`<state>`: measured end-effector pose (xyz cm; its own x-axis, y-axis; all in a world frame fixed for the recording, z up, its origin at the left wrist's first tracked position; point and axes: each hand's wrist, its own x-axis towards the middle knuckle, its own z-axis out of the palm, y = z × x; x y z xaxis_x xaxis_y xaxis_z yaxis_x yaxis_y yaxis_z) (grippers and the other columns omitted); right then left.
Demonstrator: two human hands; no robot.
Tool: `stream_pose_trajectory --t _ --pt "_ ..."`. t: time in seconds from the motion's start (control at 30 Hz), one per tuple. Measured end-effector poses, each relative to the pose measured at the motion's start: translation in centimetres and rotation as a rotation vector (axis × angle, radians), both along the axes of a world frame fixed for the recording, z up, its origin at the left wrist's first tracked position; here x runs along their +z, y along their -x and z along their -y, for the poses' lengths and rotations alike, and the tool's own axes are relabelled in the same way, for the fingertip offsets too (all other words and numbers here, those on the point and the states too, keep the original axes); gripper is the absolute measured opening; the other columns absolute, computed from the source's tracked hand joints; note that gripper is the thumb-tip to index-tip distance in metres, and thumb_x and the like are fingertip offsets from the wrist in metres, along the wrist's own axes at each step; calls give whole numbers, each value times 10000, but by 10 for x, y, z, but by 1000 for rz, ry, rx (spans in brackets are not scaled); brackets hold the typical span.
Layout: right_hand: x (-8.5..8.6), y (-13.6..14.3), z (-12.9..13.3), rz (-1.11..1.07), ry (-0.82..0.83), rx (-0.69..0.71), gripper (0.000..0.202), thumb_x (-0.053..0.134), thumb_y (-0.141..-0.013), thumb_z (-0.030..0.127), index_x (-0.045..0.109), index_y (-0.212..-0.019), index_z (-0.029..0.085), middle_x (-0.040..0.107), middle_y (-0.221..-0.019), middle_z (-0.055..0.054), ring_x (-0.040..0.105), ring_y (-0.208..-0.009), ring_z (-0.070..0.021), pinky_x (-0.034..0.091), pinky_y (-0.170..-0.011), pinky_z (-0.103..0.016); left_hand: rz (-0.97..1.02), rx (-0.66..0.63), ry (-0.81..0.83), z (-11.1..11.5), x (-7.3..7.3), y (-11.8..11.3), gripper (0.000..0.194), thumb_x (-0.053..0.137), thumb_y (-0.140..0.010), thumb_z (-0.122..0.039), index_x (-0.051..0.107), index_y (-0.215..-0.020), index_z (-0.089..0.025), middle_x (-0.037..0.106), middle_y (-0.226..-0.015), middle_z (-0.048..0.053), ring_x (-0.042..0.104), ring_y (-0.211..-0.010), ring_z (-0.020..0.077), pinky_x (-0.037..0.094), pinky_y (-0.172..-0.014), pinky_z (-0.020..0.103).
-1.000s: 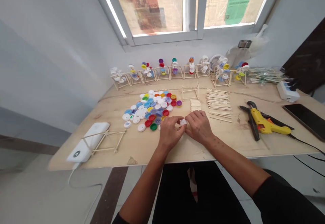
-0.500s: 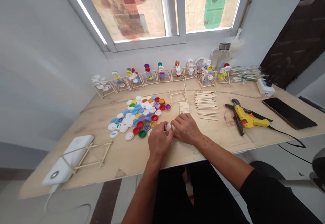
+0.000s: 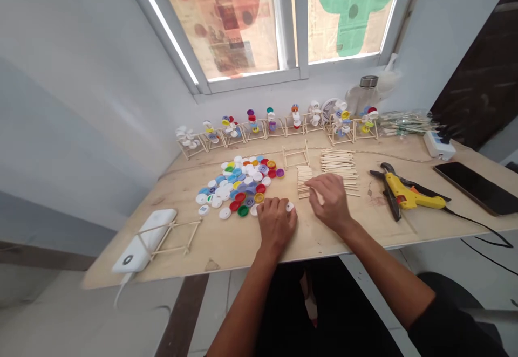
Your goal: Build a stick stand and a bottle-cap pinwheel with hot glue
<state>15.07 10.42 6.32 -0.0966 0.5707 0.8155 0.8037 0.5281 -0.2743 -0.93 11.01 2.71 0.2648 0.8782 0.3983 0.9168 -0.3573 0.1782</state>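
Near the table's front edge, my left hand (image 3: 277, 223) is closed around a white bottle cap (image 3: 290, 206), which shows between thumb and fingers. My right hand (image 3: 329, 200) is raised just right of it, its fingertips at the right side of a pile of short sticks (image 3: 304, 176); whether it pinches anything is too small to tell. Many coloured caps (image 3: 240, 197) lie spread to the left of my hands. Longer sticks (image 3: 338, 163) are stacked behind my right hand. A small stick frame (image 3: 296, 157) stands behind the short sticks.
Stick frames with cap wheels (image 3: 252, 125) line the wall. A yellow glue gun (image 3: 413, 195) and black phone (image 3: 473, 187) lie at right. At left, another stick frame (image 3: 174, 250) leans over a white power bank (image 3: 156, 227). A bottle (image 3: 366, 93) stands behind.
My right hand has left the cap and moved right to the short sticks. My left hand still has the cap. The whole view has shifted slightly.
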Motion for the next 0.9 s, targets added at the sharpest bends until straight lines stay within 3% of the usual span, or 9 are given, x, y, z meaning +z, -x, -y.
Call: stream_pose_trajectory --t 0.1,0.23,0.3,0.43,0.53,0.67,0.9 --pt "13 -34 19 -68 -59 -105 196 521 -791 126 611 -946 205 668 -884 -42 585 -866 -198 413 -810 -366 -7 -20 22 0 -2 1 198 524 -794 -313 642 -909 -202 613 -917 85 501 -925 256 318 -803 408" --pt "14 -107 43 -24 -49 -377 168 518 -788 187 628 -915 197 670 -859 -57 591 -842 -215 433 -801 -365 18 -46 36 -1 -3 4 241 541 -782 -326 643 -973 -218 602 -945 83 491 -944 256 319 -805 404" --pt "9 -145 54 38 22 -512 187 493 -793 219 634 -915 200 673 -863 -61 587 -846 -229 432 -809 -376 30 -55 40 0 -3 5 280 548 -778 -328 633 -1021 -218 605 -952 84 492 -957 258 325 -812 405" --pt "-5 -201 73 242 265 -606 277 426 -790 208 632 -973 177 667 -961 -99 584 -875 -248 427 -820 -390 51 -75 52 0 -3 6 311 534 -789 -319 613 -1071 -214 620 -957 88 498 -974 264 327 -839 413" --pt "-17 -219 79 374 432 -566 348 420 -764 187 613 -1050 144 643 -1065 -130 566 -974 -275 426 -832 -401 63 -79 76 0 -3 6 309 530 -791 -314 612 -1073 -219 628 -974 88 507 -985 269 328 -847 419" --pt "-28 -222 77 474 515 -571 417 456 -739 218 597 -1128 166 598 -1180 -128 550 -1016 -300 445 -789 -418 76 -66 97 -1 -3 7 324 539 -782 -315 611 -1085 -223 633 -985 91 511 -1001 273 337 -843 416" --pt "-29 -229 67 569 613 -551 440 457 -738 257 571 -1155 173 553 -1245 -140 532 -1046 -322 434 -781 -446 58 -66 98 3 -1 12 327 535 -790 -327 604 -1090 -219 631 -979 80 513 -993 267 329 -845 417"
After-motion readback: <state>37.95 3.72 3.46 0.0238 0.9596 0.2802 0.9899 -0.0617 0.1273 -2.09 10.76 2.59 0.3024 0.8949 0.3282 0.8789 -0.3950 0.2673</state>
